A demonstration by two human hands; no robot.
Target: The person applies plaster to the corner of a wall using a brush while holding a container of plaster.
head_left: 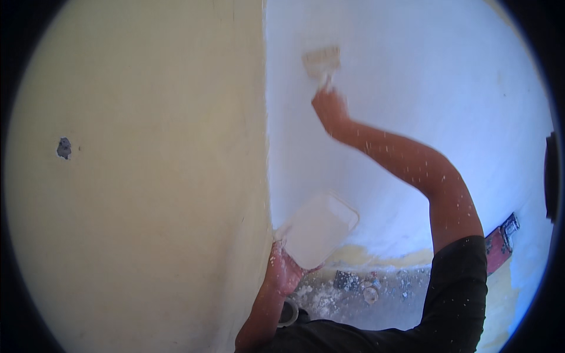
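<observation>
The right hand, gripping the wide tool, would best stroke the wall evenly, the left hand holding the tray steady.

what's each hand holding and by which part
The right hand holds a wide, flat tool, apparently a brush, by its handle; the left hand holds a pale tray along its near, lower-left edge.

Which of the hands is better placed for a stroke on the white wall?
Probably the right hand: it is raised at the white wall with a wide, blurred brush-like tool, while the left hand holds a pale tray lower down.
</observation>
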